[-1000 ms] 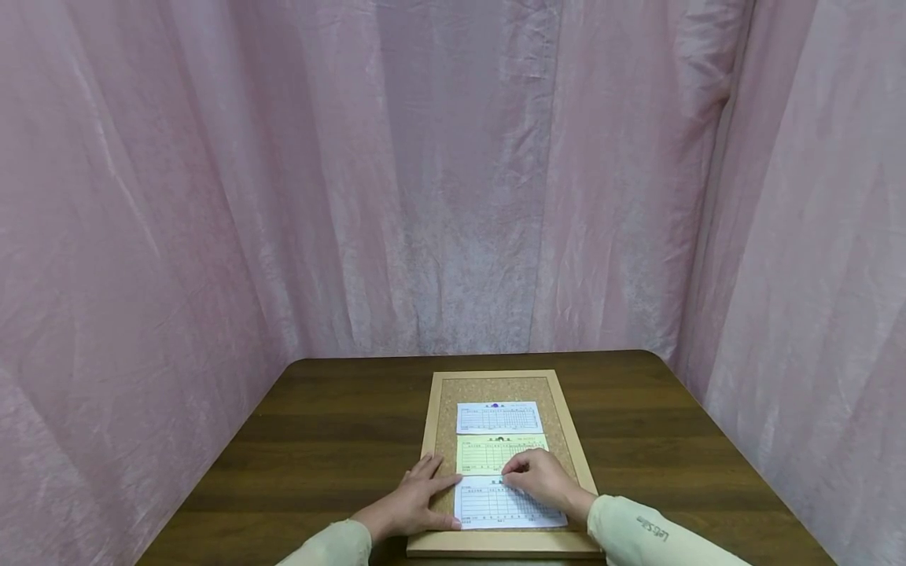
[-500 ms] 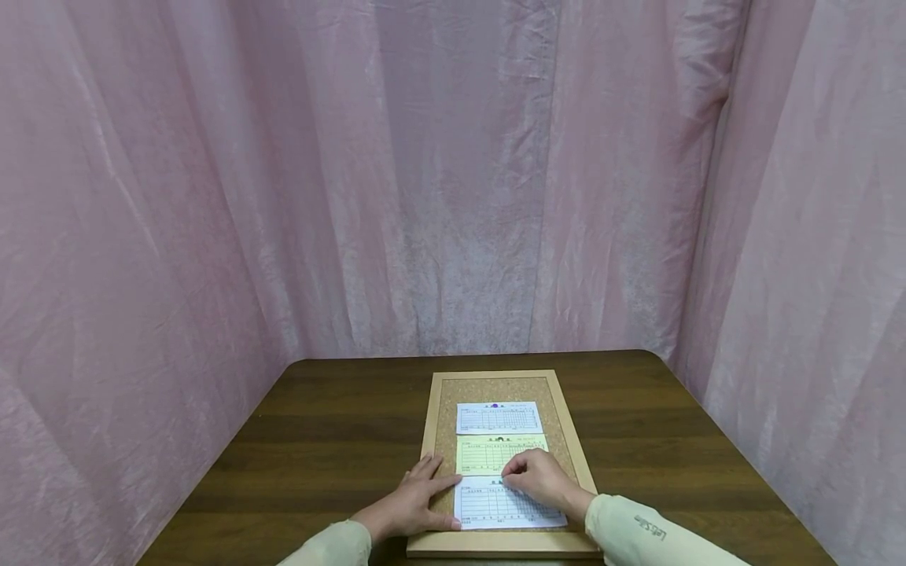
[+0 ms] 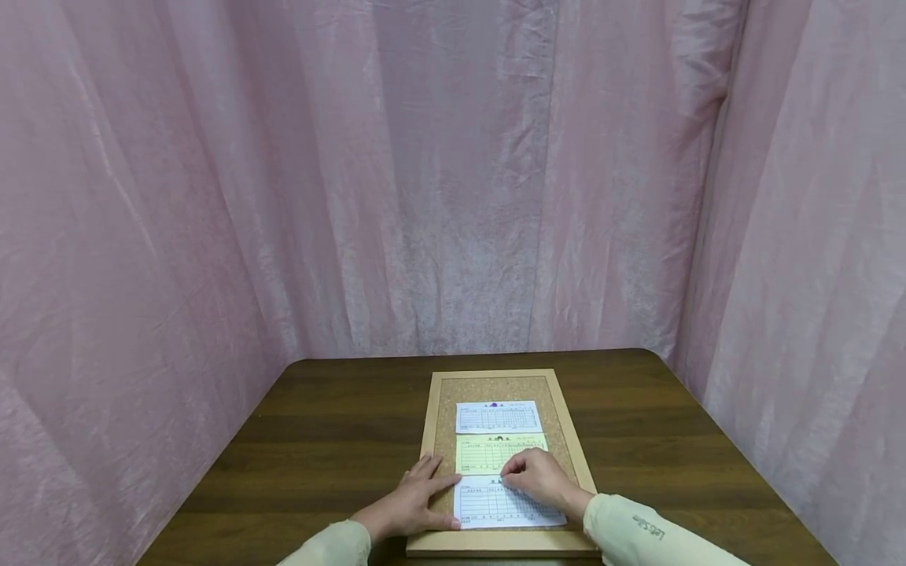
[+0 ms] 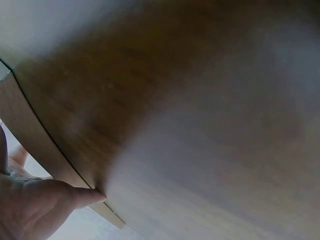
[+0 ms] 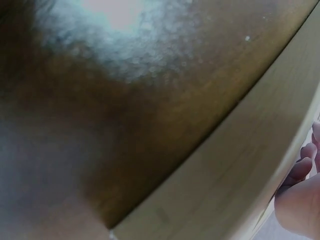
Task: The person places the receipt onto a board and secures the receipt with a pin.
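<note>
Right hand [image 3: 539,478] pinches white gridded slip [image 3: 506,505].

Cork board [image 3: 502,389] lies flat on the table [image 3: 333,440], right of centre, near edge close to the person; curtain [image 3: 453,173] hangs behind and on both sides of the table. Three paper slips on the board in a column: far slip [image 3: 499,417] at the back, middle slip [image 3: 488,454] just before it, near slip [image 3: 495,507] closest to the person. Left hand [image 3: 414,503] lies across the board's left frame touching the near slip's left edge; right hand [image 3: 539,478] rests on the near slip's top edge, where it meets the middle slip.
</note>
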A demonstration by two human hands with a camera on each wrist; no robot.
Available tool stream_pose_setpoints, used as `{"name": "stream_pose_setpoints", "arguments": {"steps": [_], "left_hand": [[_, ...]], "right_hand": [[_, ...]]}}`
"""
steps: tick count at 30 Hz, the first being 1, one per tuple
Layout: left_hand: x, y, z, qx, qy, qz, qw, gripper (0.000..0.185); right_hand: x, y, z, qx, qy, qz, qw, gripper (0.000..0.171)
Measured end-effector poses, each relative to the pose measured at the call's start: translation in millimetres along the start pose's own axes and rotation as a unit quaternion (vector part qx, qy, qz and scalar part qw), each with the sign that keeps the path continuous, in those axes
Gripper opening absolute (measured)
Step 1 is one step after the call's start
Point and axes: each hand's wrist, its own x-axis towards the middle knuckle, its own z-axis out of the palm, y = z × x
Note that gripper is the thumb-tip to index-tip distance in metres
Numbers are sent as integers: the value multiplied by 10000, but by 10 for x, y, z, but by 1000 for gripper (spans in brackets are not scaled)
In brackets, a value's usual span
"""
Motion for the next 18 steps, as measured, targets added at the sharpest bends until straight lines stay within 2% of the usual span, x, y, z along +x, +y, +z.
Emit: {"name": "stream_pose_setpoints", "arguments": {"steps": [18], "left_hand": [[-1, 2, -7, 60, 0, 4, 10000, 75]], "right_hand": [[16, -6, 10, -74, -12, 109, 9999, 7]]}}
